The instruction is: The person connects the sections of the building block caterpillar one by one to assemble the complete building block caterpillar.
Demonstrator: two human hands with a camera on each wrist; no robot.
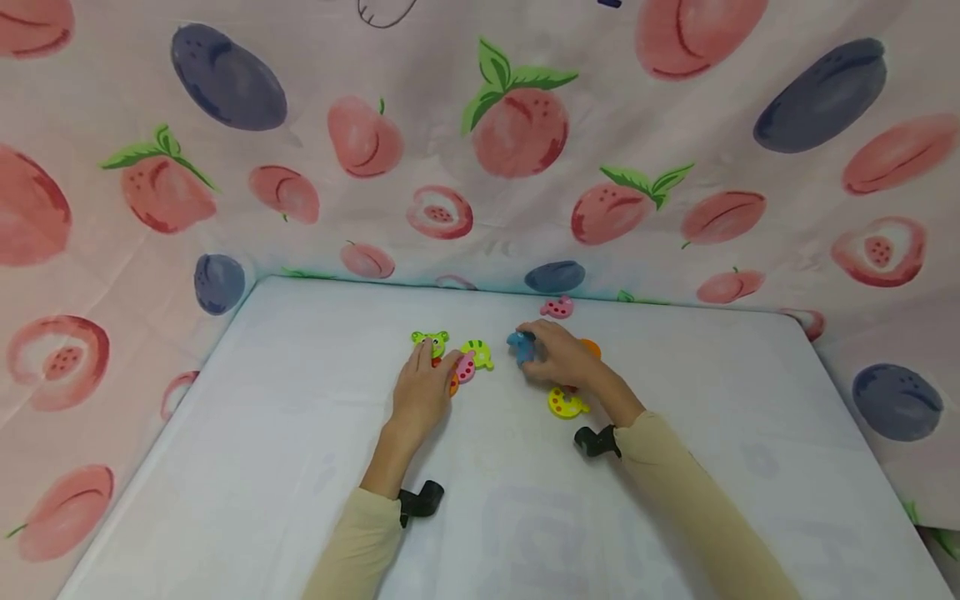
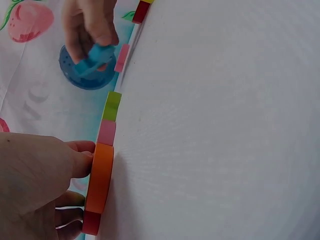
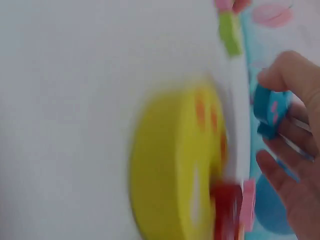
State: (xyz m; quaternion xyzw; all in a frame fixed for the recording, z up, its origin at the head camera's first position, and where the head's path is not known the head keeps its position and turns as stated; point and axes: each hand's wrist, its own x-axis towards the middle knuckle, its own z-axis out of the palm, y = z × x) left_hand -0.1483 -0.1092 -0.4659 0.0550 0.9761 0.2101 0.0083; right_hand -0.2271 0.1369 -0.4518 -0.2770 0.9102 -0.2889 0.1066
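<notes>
A small blue animal-shaped piece (image 1: 521, 345) is pinched by the thumb and fingers of my right hand (image 1: 564, 360), lifted above the table in the left wrist view. Over on the left, my left hand (image 1: 422, 400) rests its fingers on a cluster of flat pieces. In that cluster are a green animal head (image 1: 439, 342), a green striped piece (image 1: 477, 354), a pink spotted piece (image 1: 467, 367), an orange piece (image 2: 100, 172) and a red piece (image 2: 92, 223). The left thumb touches near the orange one. Below my right hand lies a yellow spotted piece (image 1: 564, 405).
Another pink spotted piece (image 1: 557, 308) lies near the table's back edge. An orange piece (image 1: 592, 347) is partly hidden behind the right hand, and a red piece (image 3: 228, 205) sits by the yellow one. Fruit-patterned cloth (image 1: 435, 125) rises behind the white table (image 1: 262, 433).
</notes>
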